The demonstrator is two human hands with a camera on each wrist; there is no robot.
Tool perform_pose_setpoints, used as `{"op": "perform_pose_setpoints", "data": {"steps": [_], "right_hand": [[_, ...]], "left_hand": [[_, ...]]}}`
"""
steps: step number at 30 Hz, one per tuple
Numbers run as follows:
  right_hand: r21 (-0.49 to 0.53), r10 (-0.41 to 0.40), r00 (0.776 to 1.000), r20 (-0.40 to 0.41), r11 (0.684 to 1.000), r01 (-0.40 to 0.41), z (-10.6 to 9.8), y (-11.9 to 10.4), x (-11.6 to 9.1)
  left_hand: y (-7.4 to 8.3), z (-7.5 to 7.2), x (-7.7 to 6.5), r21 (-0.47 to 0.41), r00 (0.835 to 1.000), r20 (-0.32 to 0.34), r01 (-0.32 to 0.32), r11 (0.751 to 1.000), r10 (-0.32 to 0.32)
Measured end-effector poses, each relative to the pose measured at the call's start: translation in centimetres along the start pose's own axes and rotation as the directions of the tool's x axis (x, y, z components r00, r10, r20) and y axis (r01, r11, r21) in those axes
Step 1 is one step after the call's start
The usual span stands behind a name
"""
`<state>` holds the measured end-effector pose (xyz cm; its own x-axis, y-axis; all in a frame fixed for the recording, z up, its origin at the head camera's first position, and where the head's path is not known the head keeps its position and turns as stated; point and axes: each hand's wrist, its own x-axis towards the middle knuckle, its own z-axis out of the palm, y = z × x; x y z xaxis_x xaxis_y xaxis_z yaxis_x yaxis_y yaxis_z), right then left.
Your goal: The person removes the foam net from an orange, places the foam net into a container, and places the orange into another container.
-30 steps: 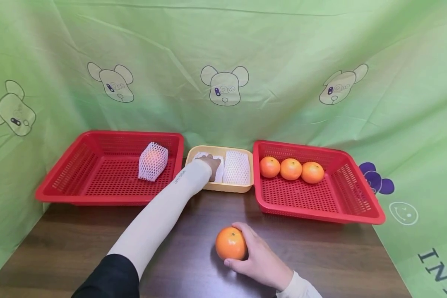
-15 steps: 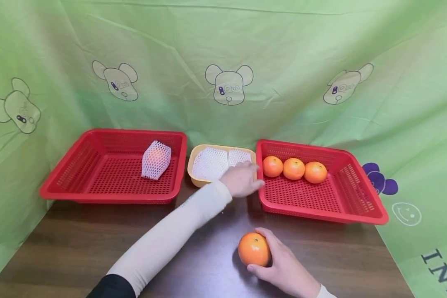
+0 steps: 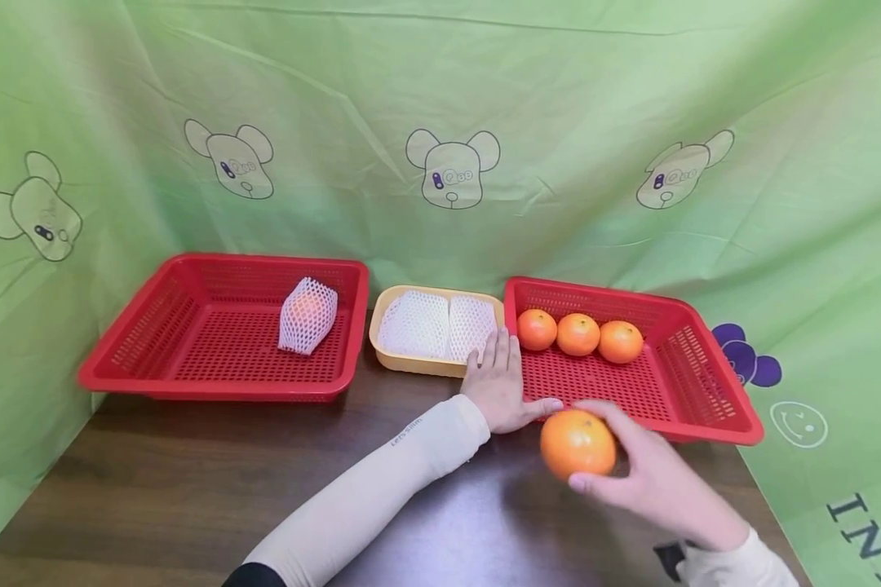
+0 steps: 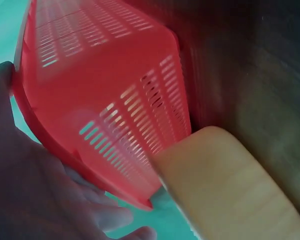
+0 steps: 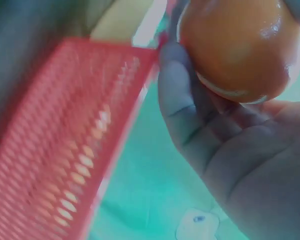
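Note:
My right hand (image 3: 649,481) grips an orange (image 3: 577,444) between thumb and fingers, held up over the table at the front of the right red basket (image 3: 595,385). In the right wrist view the orange (image 5: 240,50) sits against the curled fingers (image 5: 177,90). With fingers spread and straight, my left hand (image 3: 495,390) lies at that basket's near left corner, fingertips by its side rim. The left wrist view shows the hand (image 4: 45,185) along the rim of the basket (image 4: 100,95). Three more oranges (image 3: 577,334) sit in a row inside it.
Beside the right basket stands a yellow tray (image 3: 411,364) with white foam net sleeves (image 3: 414,324) in it. A second red basket (image 3: 220,350) at the left holds one fruit in a foam net (image 3: 308,316). A green printed curtain (image 3: 338,98) hangs behind the wooden table (image 3: 213,481).
My left hand has left the foam sleeves in the tray and moved right to the right basket's corner. My right hand has lifted the orange and carried it right, nearer that basket.

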<state>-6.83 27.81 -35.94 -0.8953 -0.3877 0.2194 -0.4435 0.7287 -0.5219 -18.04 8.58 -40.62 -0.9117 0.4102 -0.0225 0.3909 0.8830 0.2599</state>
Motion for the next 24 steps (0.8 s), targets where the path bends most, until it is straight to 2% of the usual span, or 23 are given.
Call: {"op": "perform_pose_setpoints", "data": {"steps": [3,6,11,14,17,21,24], "right_hand": [[-0.008,0.055,0.998,0.01,0.998,-0.055,-1.7,0.8,1.8],[-0.064,0.108,0.994,0.033,0.992,-0.106,-3.0,1.6,4.1],[-0.138,0.145,0.984,0.106,0.982,-0.13,-4.0,3.4,8.8],[-0.194,0.148,0.974,0.175,0.974,-0.113,-3.8,4.7,11.6],[-0.25,0.174,0.952,0.253,0.962,-0.11,-2.9,5.9,13.7],[-0.281,0.205,0.917,0.342,0.954,-0.108,-1.4,7.1,15.3],[-0.292,0.192,0.909,0.371,0.953,-0.082,-0.6,7.4,16.0]], "left_hand": [[0.1,0.3,0.0,-0.004,1.0,0.002,0.014,1.0,-0.014],[0.1,0.5,0.0,-0.015,1.0,-0.004,0.015,1.0,-0.015],[0.2,0.8,0.0,-0.035,1.0,-0.01,0.003,0.999,-0.003],[0.3,0.9,-0.1,-0.04,1.0,-0.024,0.001,0.999,-0.002],[0.4,1.1,-0.1,-0.043,0.999,-0.036,0.002,0.999,-0.003],[0.6,1.5,0.0,-0.038,0.998,-0.057,-0.002,0.999,0.0],[0.6,1.6,0.0,-0.04,0.998,-0.068,0.0,0.999,-0.003]]}}
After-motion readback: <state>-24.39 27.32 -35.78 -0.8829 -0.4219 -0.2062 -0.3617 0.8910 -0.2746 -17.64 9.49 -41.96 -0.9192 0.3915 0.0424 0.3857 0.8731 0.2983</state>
